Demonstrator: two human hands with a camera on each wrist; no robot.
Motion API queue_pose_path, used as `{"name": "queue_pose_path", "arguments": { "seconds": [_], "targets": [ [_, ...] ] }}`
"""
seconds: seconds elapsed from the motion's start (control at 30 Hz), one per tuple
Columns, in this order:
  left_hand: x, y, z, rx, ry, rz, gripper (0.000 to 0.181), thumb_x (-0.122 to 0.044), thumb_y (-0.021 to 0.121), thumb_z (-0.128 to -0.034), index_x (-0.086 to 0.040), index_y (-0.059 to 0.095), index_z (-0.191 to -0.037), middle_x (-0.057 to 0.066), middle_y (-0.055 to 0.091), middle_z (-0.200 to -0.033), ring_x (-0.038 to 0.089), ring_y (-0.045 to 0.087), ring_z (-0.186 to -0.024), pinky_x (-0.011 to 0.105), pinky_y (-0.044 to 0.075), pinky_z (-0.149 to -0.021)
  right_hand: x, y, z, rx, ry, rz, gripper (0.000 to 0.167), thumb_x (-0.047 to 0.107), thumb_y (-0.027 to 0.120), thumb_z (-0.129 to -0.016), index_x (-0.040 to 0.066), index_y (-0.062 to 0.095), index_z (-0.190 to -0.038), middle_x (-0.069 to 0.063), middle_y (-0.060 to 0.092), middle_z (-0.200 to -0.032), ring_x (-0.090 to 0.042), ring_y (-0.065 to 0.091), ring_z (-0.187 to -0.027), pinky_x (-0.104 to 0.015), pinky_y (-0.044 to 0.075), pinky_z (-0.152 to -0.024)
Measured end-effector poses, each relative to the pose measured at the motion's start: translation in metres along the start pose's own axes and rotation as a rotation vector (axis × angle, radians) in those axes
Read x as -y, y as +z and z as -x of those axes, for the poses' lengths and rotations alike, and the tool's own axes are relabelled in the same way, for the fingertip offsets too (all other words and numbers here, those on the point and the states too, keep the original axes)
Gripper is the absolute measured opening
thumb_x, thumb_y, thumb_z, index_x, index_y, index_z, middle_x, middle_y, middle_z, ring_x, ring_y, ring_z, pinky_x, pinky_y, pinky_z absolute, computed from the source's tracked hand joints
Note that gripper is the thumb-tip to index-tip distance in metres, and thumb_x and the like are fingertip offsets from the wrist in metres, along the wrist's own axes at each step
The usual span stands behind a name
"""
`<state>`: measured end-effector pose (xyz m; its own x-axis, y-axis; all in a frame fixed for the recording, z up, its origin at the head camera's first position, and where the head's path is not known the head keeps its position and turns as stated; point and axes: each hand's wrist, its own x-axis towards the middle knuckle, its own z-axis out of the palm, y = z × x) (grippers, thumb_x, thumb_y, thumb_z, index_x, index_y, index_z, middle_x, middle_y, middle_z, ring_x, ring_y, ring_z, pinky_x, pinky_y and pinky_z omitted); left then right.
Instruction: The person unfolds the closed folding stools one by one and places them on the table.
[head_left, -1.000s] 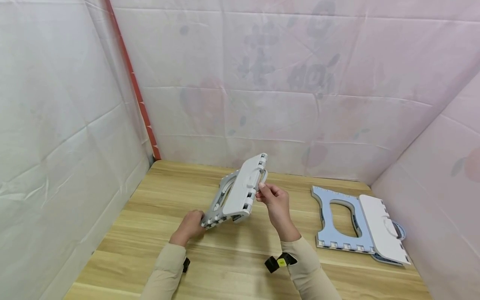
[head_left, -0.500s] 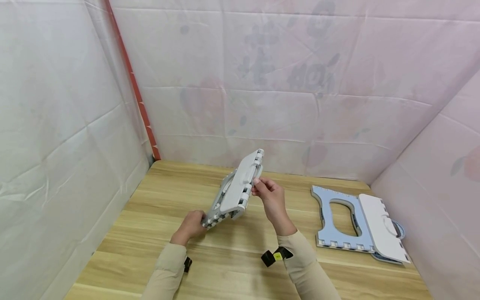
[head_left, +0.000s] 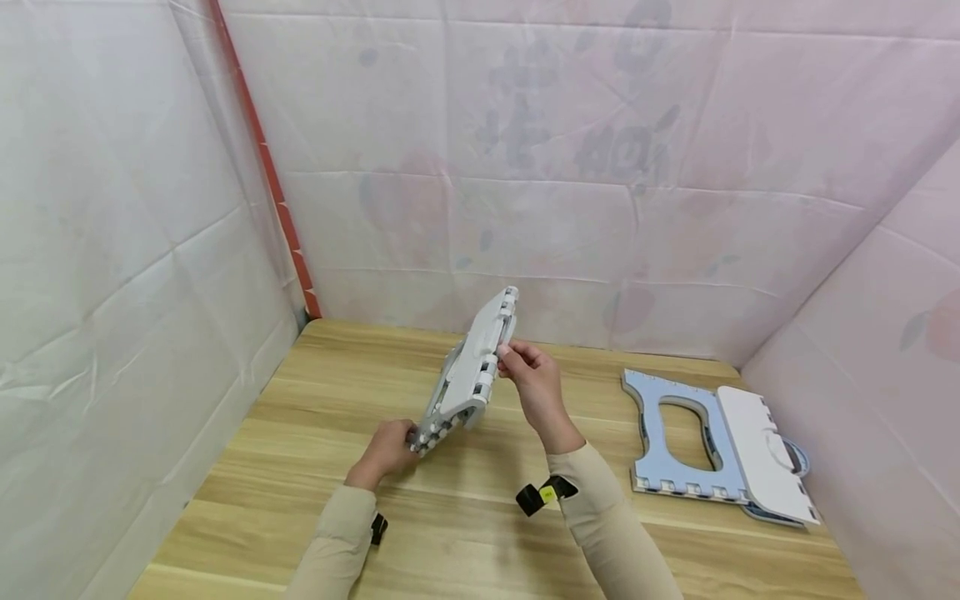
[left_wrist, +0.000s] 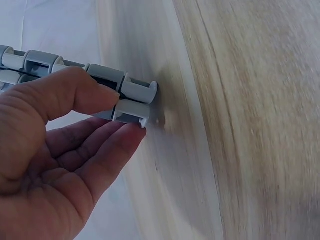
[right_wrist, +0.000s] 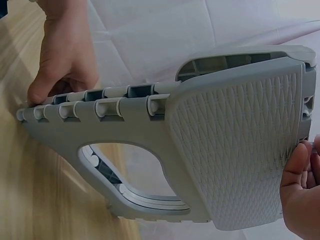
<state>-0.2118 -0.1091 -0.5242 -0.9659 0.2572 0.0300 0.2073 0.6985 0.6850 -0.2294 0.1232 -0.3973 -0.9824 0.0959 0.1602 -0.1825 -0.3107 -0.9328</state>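
A folded grey-and-white folding stool (head_left: 474, 354) is held tilted up over the table, its patterned seat panel (right_wrist: 240, 135) facing the right wrist camera. My left hand (head_left: 388, 450) pinches the hinged leg edge at its lower left corner, thumb on one side and fingers beneath, as the left wrist view shows. With thumb and fingers, my right hand (head_left: 534, 383) grips the seat's outer edge near the carry handle. The leg panel's large oval opening shows in the right wrist view. Part of the right hand's grip is cut off there.
A second folding stool (head_left: 678, 442), blue with a white seat, lies folded flat on the right of the wooden table (head_left: 300, 483). Pale cloth walls (head_left: 480, 217) enclose the table at the back and both sides.
The grey stool has turned steeper, its seat edge moving left and up. My right hand has moved left with it. The left hand has barely shifted; the blue stool stays put.
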Motion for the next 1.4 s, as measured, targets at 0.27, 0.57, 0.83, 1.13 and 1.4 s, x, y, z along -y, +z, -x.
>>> {"name": "queue_pose_path", "arguments": {
  "seconds": [0.27,0.57,0.83,1.13,1.4],
  "targets": [
    [-0.002,0.001,-0.003,0.043,-0.037,0.030,0.034,0.000,0.078,-0.0647,0.007,0.063,-0.095,0.010,0.065,-0.084,0.023,0.060,-0.077,0.037,0.050,-0.072,-0.001,0.007,-0.007,0.039,-0.023,-0.010,0.019,-0.007,0.060,-0.085,-0.018,0.056,-0.100,-0.004,0.061,-0.077,-0.009,0.057,-0.066,-0.020,0.049,-0.061],
    [0.000,-0.003,-0.005,0.071,-0.079,0.028,0.035,0.000,0.077,-0.0647,0.008,0.062,-0.096,0.010,0.064,-0.084,0.021,0.059,-0.075,0.035,0.050,-0.070,-0.003,0.014,-0.008,0.069,-0.084,0.070,0.021,-0.004,0.063,-0.084,-0.018,0.058,-0.099,-0.002,0.062,-0.079,-0.010,0.055,-0.066,-0.026,0.050,-0.062],
    [0.001,-0.007,-0.005,0.085,-0.081,0.037,0.035,0.001,0.076,-0.0632,0.006,0.062,-0.094,0.010,0.064,-0.084,0.022,0.059,-0.075,0.035,0.050,-0.069,-0.005,0.019,-0.011,0.059,-0.109,0.111,0.018,-0.004,0.064,-0.083,-0.016,0.060,-0.095,-0.003,0.061,-0.075,-0.010,0.056,-0.062,-0.024,0.049,-0.058],
    [0.005,-0.008,-0.004,0.088,-0.114,0.097,0.034,0.003,0.076,-0.0625,0.002,0.059,-0.092,0.005,0.062,-0.079,0.018,0.057,-0.071,0.033,0.049,-0.066,-0.006,0.030,-0.013,0.068,-0.123,0.107,0.020,-0.005,0.065,-0.082,-0.019,0.059,-0.095,-0.003,0.061,-0.073,-0.009,0.055,-0.060,-0.020,0.047,-0.054],
    [0.008,-0.007,-0.005,0.093,-0.100,0.108,0.036,0.002,0.077,-0.0618,0.003,0.060,-0.093,0.005,0.062,-0.078,0.018,0.058,-0.069,0.033,0.049,-0.066,-0.006,0.037,-0.016,0.056,-0.121,0.132,0.019,-0.004,0.066,-0.081,-0.017,0.061,-0.094,-0.004,0.062,-0.073,-0.010,0.056,-0.060,-0.022,0.047,-0.054]
  ]
}}
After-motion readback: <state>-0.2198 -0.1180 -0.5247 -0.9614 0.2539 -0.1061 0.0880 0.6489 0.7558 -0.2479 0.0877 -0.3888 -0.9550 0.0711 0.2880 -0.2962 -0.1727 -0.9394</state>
